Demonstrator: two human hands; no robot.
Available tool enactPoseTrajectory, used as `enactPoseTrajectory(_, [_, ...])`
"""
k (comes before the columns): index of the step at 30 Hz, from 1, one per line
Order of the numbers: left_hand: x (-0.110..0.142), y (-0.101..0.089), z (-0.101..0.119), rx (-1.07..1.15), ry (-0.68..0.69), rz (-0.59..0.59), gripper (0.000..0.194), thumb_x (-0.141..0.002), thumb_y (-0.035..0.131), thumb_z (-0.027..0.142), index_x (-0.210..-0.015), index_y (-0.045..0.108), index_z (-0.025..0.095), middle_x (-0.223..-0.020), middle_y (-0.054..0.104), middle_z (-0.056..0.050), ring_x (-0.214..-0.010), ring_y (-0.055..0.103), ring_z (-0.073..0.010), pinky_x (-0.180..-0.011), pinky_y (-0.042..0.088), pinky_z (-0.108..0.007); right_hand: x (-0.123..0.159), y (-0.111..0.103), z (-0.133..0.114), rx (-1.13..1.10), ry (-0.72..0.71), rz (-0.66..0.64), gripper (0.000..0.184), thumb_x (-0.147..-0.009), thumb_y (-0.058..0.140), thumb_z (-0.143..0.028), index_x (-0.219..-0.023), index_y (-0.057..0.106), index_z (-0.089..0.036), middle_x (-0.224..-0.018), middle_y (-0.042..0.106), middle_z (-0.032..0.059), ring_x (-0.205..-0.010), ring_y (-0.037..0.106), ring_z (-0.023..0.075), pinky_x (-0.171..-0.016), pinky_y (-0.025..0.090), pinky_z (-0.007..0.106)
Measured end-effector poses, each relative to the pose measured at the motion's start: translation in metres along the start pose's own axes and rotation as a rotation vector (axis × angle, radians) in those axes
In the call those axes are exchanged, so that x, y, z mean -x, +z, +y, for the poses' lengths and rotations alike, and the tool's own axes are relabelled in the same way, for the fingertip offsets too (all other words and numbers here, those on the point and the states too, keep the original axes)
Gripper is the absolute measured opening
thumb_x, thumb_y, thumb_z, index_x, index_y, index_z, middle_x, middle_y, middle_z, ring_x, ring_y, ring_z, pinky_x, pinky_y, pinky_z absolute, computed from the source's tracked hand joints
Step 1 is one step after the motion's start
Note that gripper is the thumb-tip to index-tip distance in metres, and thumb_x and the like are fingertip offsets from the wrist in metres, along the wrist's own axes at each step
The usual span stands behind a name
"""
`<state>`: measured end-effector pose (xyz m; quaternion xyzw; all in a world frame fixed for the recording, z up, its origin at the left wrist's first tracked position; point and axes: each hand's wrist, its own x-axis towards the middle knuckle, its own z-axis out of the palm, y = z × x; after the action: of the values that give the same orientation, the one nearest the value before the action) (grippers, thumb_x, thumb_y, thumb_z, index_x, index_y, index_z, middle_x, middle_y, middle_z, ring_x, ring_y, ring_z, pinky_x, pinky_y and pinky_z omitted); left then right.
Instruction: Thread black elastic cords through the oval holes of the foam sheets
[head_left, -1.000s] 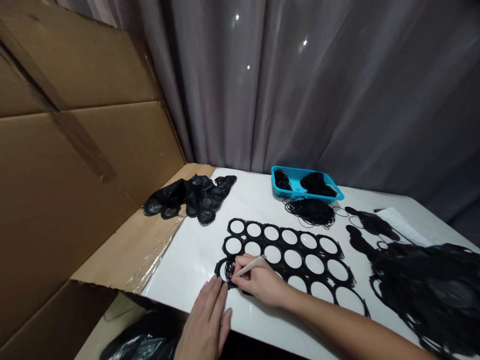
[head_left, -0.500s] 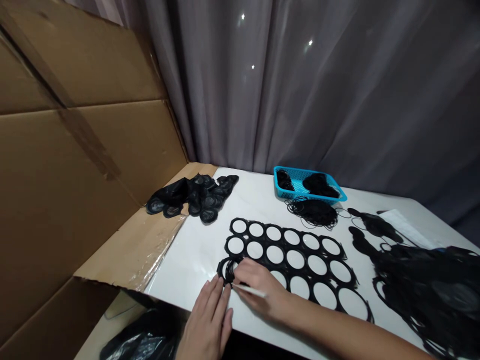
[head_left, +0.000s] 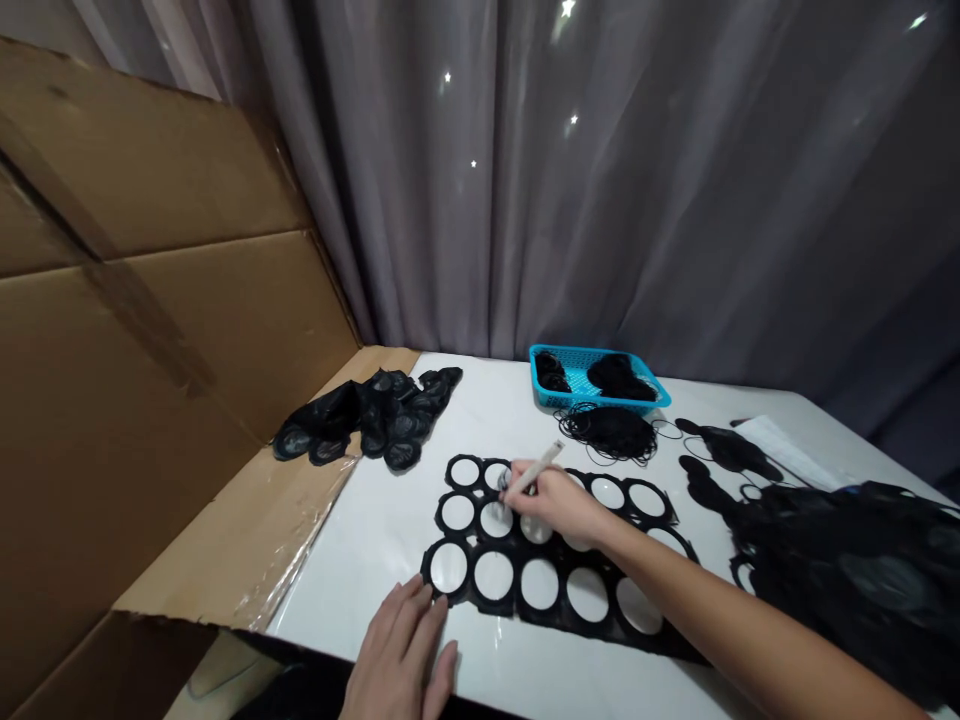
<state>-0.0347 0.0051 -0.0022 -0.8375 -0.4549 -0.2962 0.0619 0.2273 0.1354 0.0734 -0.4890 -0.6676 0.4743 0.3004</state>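
A black sheet with rows of round holes lies flat on the white table. My right hand is above its upper rows, fingers closed round a slim white pen-shaped tool, whose blunt end points up and right. Something dark and blurred shows by those fingertips; I cannot tell what it is. My left hand rests with fingers stretched out near the table's front edge, its fingertips at the sheet's lower left corner. My right forearm hides the sheet's lower right part.
A blue basket with black rings stands at the back, a loose heap of thin black rings before it. Black scraps pile up at right, more black sheet pieces at left. Tall cardboard borders the left side.
My right hand has moved up and away from the sheet's lower left hole, and the black rings bunched there no longer show. My left hand stays near that corner. The view has shifted slightly.
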Motion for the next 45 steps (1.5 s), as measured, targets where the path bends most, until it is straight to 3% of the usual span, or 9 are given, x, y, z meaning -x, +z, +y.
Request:
enactPoseTrajectory(5, [-0.057,-0.016,0.025,0.707,-0.271,-0.241,0.06,-0.099,0.049,0.03,-0.153,0.024,0.029,-0.153,0.042,-0.013,-0.135,0.049,-0.0267,-0.105,0.049,-0.043,0.06,0.006,-0.012,-0.604,0.3,-0.378,0.034,-0.072,0.077,-0.033,-0.074,0.046,-0.02,-0.075,0.068,0.0041,-0.068,0.067,0.0174,-0.039,0.04,0.017])
enactPoseTrajectory(9, [-0.107,-0.011,0.045,1.334,-0.287,-0.593,0.079,-0.089,0.053,0.027,-0.156,0.012,0.035,-0.156,0.037,-0.01,-0.131,0.052,-0.0277,-0.099,0.051,-0.046,0.078,-0.006,-0.016,-0.803,0.295,-0.387,0.041,-0.068,0.084,-0.037,-0.08,0.049,-0.018,-0.077,0.065,0.0035,-0.071,0.069,0.0182,-0.037,0.044,0.015])
enactPoseTrajectory(13, [-0.13,0.005,0.057,1.592,-0.359,-0.71,0.08,-0.083,0.061,0.03,-0.153,0.025,0.04,-0.143,0.048,-0.009,-0.112,0.062,-0.0248,-0.09,0.052,-0.043,0.089,-0.023,-0.009,-0.77,0.235,-0.266,0.041,-0.072,0.082,-0.04,-0.078,0.047,-0.019,-0.076,0.06,-0.0011,-0.066,0.065,0.014,-0.042,0.05,0.017])
enactPoseTrajectory(17, [-0.135,0.021,0.07,1.696,-0.485,-0.66,0.077,-0.084,0.068,0.041,-0.151,0.031,0.04,-0.129,0.052,-0.007,-0.111,0.059,-0.024,-0.097,0.045,-0.043,0.103,-0.031,-0.006,-0.449,0.179,-0.092,0.03,-0.088,0.065,-0.042,-0.08,0.047,-0.019,-0.082,0.063,-0.0013,-0.052,0.061,0.0082,-0.042,0.043,0.016])
enactPoseTrajectory(21, [-0.139,0.034,0.082,1.71,-0.58,-0.564,0.086,-0.076,0.081,0.032,-0.148,0.036,0.038,-0.113,0.052,-0.003,-0.099,0.056,-0.0188,-0.087,0.044,-0.034,0.111,-0.034,-0.009,-0.221,0.162,0.025,0.024,-0.091,0.059,-0.039,-0.081,0.051,-0.018,-0.084,0.061,-0.0025,-0.046,0.055,0.0037,-0.042,0.035,0.015])
enactPoseTrajectory(26, [-0.148,0.033,0.077,1.701,-0.684,-0.58,0.069,-0.077,0.082,0.025,-0.138,0.052,0.03,-0.096,0.056,-0.001,-0.088,0.059,-0.017,-0.076,0.043,-0.028,0.11,-0.039,-0.002,-0.596,0.174,-0.029,0.034,-0.087,0.068,-0.044,-0.082,0.045,-0.019,-0.079,0.063,-0.0018,-0.046,0.056,0.0054,-0.041,0.033,0.015])
enactPoseTrajectory(32, [-0.15,0.012,0.082,1.831,-0.852,-0.387,0.055,-0.083,0.077,0.026,-0.133,0.056,0.028,-0.088,0.056,0.0,-0.079,0.064,-0.0178,-0.077,0.046,-0.032,0.121,-0.032,0.014,-1.034,0.202,-0.058,0.038,-0.077,0.082,-0.032,-0.08,0.047,-0.017,-0.081,0.069,0.0052,-0.054,0.055,0.0042,-0.044,0.036,0.012])
enactPoseTrajectory(37, [-0.147,0.003,0.091,1.939,-0.872,-0.38,0.058,-0.083,0.078,0.023,-0.135,0.053,0.025,-0.087,0.055,-0.001,-0.077,0.062,-0.0175,-0.079,0.049,-0.033,0.134,-0.027,0.01,-1.119,0.131,-0.045,0.036,-0.076,0.083,-0.027,-0.078,0.049,-0.017,-0.095,0.068,0.0087,-0.075,0.066,0.0123,-0.045,0.038,0.013])
enactPoseTrajectory(45, [-0.148,-0.004,0.101,1.976,-0.924,-0.338,0.047,-0.085,0.075,0.019,-0.128,0.058,0.023,-0.086,0.056,-0.001,-0.075,0.058,-0.0133,-0.072,0.048,-0.026,0.14,-0.026,0.003,-1.155,0.086,-0.17,0.041,-0.07,0.088,-0.031,-0.074,0.05,-0.017,-0.09,0.07,0.0121,-0.076,0.061,0.0144,-0.056,0.037,0.019])
